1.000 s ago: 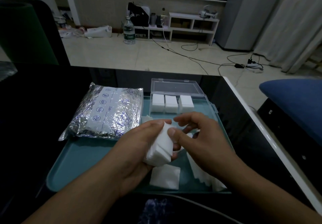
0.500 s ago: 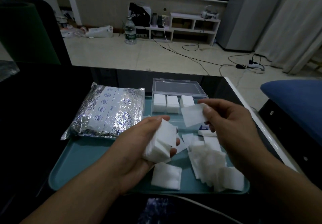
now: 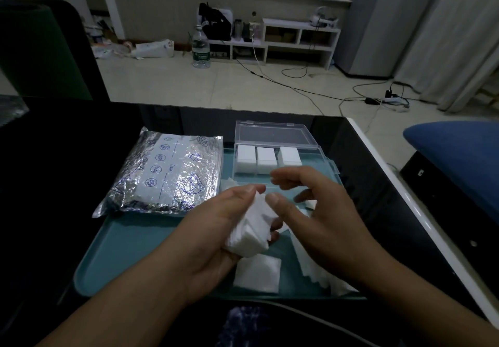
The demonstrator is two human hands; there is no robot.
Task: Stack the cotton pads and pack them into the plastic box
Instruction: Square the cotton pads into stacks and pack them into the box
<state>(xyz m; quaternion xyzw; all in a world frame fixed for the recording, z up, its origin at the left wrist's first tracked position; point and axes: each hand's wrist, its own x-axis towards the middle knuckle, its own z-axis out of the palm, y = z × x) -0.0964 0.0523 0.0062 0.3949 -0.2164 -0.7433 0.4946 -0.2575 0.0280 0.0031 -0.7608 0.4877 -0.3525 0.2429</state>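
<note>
Stack [image 3: 252, 231] gripped in left hand [image 3: 216, 238], short of plastic box [image 3: 272, 154]; right hand [image 3: 318, 211] alongside, fingers loosely spread, empty, nearer the box.

Left hand [image 3: 216, 227] grips a stack of cotton pads [image 3: 252, 229]; right hand [image 3: 316, 211] touches it.

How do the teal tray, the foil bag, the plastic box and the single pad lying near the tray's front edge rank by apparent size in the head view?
1. teal tray
2. foil bag
3. plastic box
4. single pad, nearest the camera yet smallest
</note>
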